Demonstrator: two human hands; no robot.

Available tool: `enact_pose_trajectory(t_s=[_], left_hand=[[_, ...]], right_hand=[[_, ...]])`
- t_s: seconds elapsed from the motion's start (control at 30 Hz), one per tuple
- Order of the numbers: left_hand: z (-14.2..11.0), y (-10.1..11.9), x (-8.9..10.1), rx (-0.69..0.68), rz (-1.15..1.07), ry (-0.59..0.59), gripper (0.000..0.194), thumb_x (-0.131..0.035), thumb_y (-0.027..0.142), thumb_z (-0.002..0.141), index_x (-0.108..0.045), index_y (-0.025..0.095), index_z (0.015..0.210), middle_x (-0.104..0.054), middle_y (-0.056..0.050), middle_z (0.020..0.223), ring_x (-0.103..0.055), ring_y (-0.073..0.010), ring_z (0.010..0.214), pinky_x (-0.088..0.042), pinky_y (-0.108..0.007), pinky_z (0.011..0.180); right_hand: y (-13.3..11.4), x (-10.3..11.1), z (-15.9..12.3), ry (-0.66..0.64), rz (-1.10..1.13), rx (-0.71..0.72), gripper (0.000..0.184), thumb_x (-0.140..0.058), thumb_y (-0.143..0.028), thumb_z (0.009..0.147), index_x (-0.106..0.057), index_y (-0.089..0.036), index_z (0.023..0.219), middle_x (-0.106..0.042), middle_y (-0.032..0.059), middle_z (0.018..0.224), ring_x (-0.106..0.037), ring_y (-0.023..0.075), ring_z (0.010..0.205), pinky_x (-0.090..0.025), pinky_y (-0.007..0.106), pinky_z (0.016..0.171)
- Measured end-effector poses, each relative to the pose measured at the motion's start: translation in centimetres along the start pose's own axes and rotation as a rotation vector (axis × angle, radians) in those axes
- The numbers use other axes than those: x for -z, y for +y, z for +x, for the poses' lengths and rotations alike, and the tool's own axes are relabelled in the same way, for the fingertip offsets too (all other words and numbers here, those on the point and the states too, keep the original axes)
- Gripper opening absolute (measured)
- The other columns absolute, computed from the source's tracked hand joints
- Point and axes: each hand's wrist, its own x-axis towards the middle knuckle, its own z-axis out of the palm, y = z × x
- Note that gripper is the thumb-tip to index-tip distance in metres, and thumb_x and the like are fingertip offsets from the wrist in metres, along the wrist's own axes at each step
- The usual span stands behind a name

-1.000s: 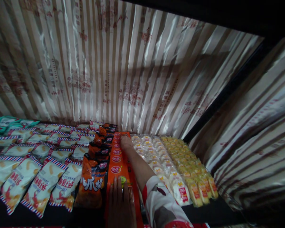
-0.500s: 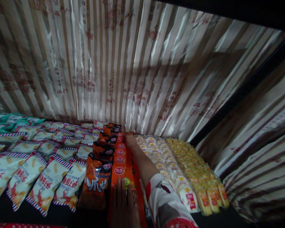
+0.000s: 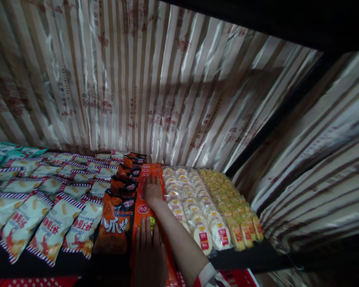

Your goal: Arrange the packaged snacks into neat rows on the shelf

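A long orange strip of packaged snacks (image 3: 143,209) runs from the front of the dark shelf to the back. Flat on its near part lies my left hand (image 3: 149,251), fingers stretched out. Farther up the same strip, my right hand (image 3: 153,191) rests palm down with its fingers extended. Against the strip's left side stands a row of orange and black snack bags (image 3: 113,229). Clear packs of round white crackers (image 3: 203,235) lie to the right, partly behind my right forearm.
White bags with striped edges (image 3: 80,231) fill the left side, with green bags (image 3: 0,153) behind them. Yellow wrapped snacks (image 3: 236,233) line the right. A striped curtain (image 3: 119,79) closes off the back. Red baskets (image 3: 42,282) show below the shelf edge (image 3: 257,257).
My right hand has come back toward me along the orange strip, from its far end. My left hand stays on the near part. The view has shifted, showing more red basket.
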Motion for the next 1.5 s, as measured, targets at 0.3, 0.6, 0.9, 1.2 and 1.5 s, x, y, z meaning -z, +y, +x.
enact_pose_trajectory(t_s=[0.3, 0.6, 0.9, 1.2, 1.5], left_hand=[[0.1, 0.0, 0.5, 0.009, 0.033, -0.023, 0.049, -0.048, 0.025, 0.081, -0.051, 0.021, 0.130, -0.039, -0.011, 0.144, -0.032, -0.0350, 0.134, -0.030, -0.056, 0.106], [0.3, 0.2, 1.1, 0.011, 0.053, -0.019, 0.048, -0.046, 0.023, 0.080, -0.054, 0.019, 0.128, -0.044, -0.011, 0.141, -0.035, -0.0338, 0.132, -0.032, -0.052, 0.105], [0.4, 0.3, 1.3, 0.021, 0.060, -0.018, 0.050, -0.045, 0.021, 0.079, -0.053, 0.019, 0.128, -0.044, -0.011, 0.141, -0.036, -0.0340, 0.132, -0.032, -0.051, 0.105], [0.7, 0.4, 1.7, 0.015, 0.070, -0.012, 0.046, -0.044, 0.016, 0.079, -0.057, 0.014, 0.123, -0.048, -0.014, 0.137, -0.037, -0.0308, 0.131, -0.034, -0.049, 0.105], [1.6, 1.1, 2.5, 0.102, 0.043, 0.035, 0.036, -0.037, 0.018, 0.086, -0.061, 0.012, 0.112, -0.057, -0.015, 0.127, -0.042, -0.0286, 0.127, -0.038, -0.046, 0.101]], right_hand=[[0.7, -1.0, -2.7, -0.040, 0.081, -0.004, 0.059, -0.031, -0.044, 0.094, -0.029, -0.015, 0.145, -0.017, 0.0171, 0.153, -0.008, 0.0339, 0.141, -0.015, 0.050, 0.109], [1.2, -2.3, -2.8, -0.021, 0.098, 0.034, 0.059, -0.027, -0.045, 0.095, -0.025, -0.015, 0.146, -0.014, 0.0145, 0.154, -0.007, 0.0303, 0.142, -0.010, 0.048, 0.111], [1.0, -2.6, -3.0, 0.039, 0.116, 0.043, 0.061, -0.028, -0.044, 0.095, -0.026, -0.011, 0.145, -0.014, 0.0159, 0.153, -0.007, 0.0286, 0.142, -0.009, 0.046, 0.112], [0.6, -2.8, -3.7, 0.066, 0.168, -0.002, 0.056, -0.032, -0.044, 0.093, -0.033, -0.020, 0.143, -0.020, 0.0118, 0.153, -0.010, 0.0323, 0.141, -0.008, 0.053, 0.110], [1.2, -3.0, -3.5, 0.077, 0.173, 0.028, 0.053, -0.034, -0.044, 0.093, -0.035, -0.025, 0.142, -0.025, 0.0081, 0.152, -0.009, 0.0306, 0.141, -0.009, 0.052, 0.109]])
